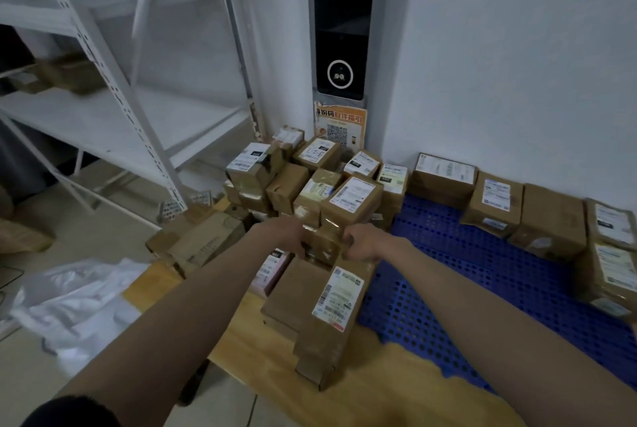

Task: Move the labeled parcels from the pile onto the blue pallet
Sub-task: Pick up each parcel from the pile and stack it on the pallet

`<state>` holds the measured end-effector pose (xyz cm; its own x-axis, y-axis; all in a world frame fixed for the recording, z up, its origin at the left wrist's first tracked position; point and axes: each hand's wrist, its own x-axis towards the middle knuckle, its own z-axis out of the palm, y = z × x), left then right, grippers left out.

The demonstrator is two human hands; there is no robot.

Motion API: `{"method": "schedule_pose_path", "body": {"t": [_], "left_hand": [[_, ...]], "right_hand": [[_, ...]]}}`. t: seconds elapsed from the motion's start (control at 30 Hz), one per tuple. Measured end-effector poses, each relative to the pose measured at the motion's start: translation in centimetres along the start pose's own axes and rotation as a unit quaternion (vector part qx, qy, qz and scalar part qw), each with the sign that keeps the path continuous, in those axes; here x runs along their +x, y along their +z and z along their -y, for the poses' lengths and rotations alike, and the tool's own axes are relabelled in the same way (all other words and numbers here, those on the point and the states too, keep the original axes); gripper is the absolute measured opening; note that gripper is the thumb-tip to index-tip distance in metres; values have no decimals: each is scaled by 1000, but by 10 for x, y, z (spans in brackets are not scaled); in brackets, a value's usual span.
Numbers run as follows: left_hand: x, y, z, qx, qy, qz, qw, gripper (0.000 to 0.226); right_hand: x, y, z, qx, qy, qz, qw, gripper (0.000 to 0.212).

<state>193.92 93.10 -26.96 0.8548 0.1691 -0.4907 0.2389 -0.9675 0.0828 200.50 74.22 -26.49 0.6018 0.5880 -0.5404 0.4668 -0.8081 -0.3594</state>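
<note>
Both hands clamp a small taped parcel (322, 242) low in the pile (310, 178): left hand (287, 235) on one side, right hand (362, 244) on the other. It should lift straight out, keeping neighbours steady, then swing right onto the blue pallet (448, 271).

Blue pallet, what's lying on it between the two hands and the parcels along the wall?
Nothing: the head view shows bare blue pallet between them.
</note>
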Motion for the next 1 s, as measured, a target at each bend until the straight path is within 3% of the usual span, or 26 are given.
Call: {"method": "schedule_pose_path", "body": {"t": [0.23,0.5,0.73,1.0], "left_hand": [[14,45,30,2,23,49,999,55],[30,79,16,-31,106,104,988,56],[35,110,-10,-62,171,178,967,53],[37,107,-24,-175,194,206,943,50]], "right_hand": [[18,51,18,9,74,50,996,50],[17,91,8,76,189,43,978,48],[11,132,-5,318,269,14,909,63],[-2,146,-3,394,278,-72,873,67]]}}
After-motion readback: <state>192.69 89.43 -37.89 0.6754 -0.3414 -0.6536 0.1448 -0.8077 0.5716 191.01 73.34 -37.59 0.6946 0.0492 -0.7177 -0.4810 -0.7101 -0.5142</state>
